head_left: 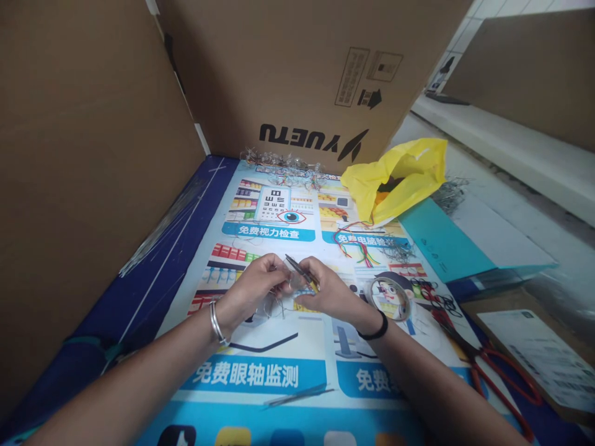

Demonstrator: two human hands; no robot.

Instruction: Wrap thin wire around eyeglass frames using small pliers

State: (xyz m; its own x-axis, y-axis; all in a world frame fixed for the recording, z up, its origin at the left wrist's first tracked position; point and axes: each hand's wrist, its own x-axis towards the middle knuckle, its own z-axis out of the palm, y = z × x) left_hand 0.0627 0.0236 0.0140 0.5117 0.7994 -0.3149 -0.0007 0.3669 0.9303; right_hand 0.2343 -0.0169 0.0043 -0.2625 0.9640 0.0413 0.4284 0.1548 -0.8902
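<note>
My right hand (332, 290) is closed around a small pair of pliers (298, 267) with dark jaws and a bit of yellow on the handle. The jaws point up and to the left, toward my other hand. With its fingertips pinched together, my left hand (255, 286) grips thin wire (274, 305) that loops and dangles below the fingers. What exactly the wire forms is too fine to make out. Both hands are close together over the middle of the printed poster (264, 341).
Cardboard panels (297, 74) stand behind and left. Tangled wire pieces (283, 162) lie along the back; straight wires (162, 226) lie left, more (300, 395) in front. At right are a yellow bag (409, 176), coloured strands (365, 254), tape roll (389, 298) and red-handled scissors (483, 356).
</note>
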